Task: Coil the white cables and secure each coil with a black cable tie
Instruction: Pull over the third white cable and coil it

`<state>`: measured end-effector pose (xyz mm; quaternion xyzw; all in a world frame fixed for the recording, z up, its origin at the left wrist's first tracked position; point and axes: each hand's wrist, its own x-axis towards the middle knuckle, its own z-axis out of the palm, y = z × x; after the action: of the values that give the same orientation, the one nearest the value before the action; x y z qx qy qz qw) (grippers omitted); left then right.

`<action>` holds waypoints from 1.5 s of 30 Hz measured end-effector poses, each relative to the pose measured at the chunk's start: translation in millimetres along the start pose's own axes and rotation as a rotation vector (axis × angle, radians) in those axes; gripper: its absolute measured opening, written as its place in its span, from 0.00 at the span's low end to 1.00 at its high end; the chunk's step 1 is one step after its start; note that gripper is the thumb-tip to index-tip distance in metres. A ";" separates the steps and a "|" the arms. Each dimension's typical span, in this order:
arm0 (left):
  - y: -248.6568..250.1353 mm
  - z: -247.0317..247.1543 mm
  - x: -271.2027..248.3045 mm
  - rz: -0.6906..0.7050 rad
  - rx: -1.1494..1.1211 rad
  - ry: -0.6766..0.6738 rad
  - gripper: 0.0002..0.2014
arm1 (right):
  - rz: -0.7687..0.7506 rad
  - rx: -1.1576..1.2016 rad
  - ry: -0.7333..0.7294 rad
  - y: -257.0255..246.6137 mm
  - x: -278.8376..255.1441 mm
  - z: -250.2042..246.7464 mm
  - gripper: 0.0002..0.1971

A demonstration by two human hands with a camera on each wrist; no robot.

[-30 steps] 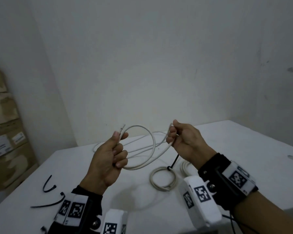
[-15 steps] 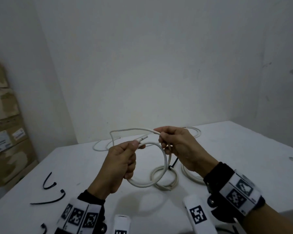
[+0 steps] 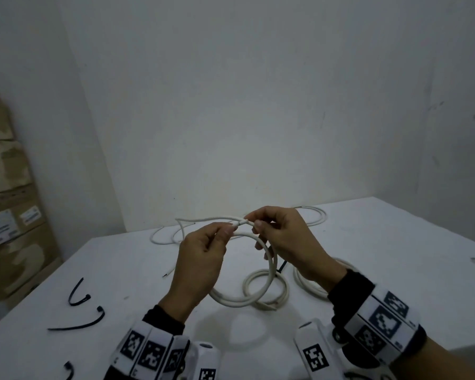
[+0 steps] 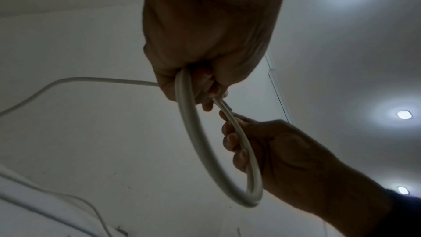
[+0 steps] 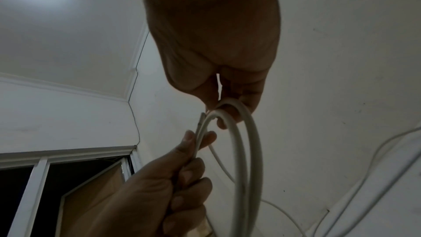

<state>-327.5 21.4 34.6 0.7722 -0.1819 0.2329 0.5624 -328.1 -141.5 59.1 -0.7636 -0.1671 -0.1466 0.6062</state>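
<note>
Item: my left hand (image 3: 200, 259), raised above the counter (image 3: 395, 270) near its front edge, wrist bent upward. Grip: thumb and forefinger pinched together on the white cable (image 3: 269, 272) just short of its bare end, remaining fingers curled round the strand below.

Item: my right hand (image 3: 288, 239), raised level with the left and just beside it, fingertips nearly meeting. Grip: thumb and forefinger clamped on the same cable where the loop closes, lower fingers curled against the loop's right side.

Item: white cable, one loop hanging in the air between both hands, its loose tail running left and back toward the counter's far edge.

Item: finished coil (image 3: 266, 289) lying on the counter beneath the loop.

Item: black cable ties (image 3: 78, 319), loose, toward the counter's left edge.

Item: further white cable (image 3: 313, 218) near the far edge.
</note>
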 end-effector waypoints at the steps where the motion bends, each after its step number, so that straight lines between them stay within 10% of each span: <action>1: -0.4 1.8 -0.7 0.042 0.026 0.019 0.08 | -0.012 0.003 0.004 0.4 -0.5 1.1 0.10; 16: 2.7 14.6 2.8 0.307 0.307 0.105 0.10 | -0.047 0.006 0.037 6.0 -3.3 5.3 0.04; 20: 4.4 17.4 4.8 0.406 0.412 0.130 0.14 | -0.270 -0.208 0.115 7.0 -2.9 7.1 0.10; 28: 20.8 3.4 24.5 0.611 1.057 0.241 0.17 | -0.383 -0.270 0.121 -6.1 18.0 -2.2 0.05; 36: 52.9 3.0 40.2 -0.124 -0.104 -0.257 0.15 | -0.475 -0.192 0.105 -27.9 42.5 -11.0 0.04; 45: 62.2 7.2 57.5 -0.149 -0.234 0.038 0.17 | -0.435 -0.322 0.258 -26.2 41.9 -17.2 0.19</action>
<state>-312.7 -5.2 113.9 0.7083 -0.1394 0.1825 0.6675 -302.0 -149.5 103.7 -0.7715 -0.2230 -0.3933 0.4477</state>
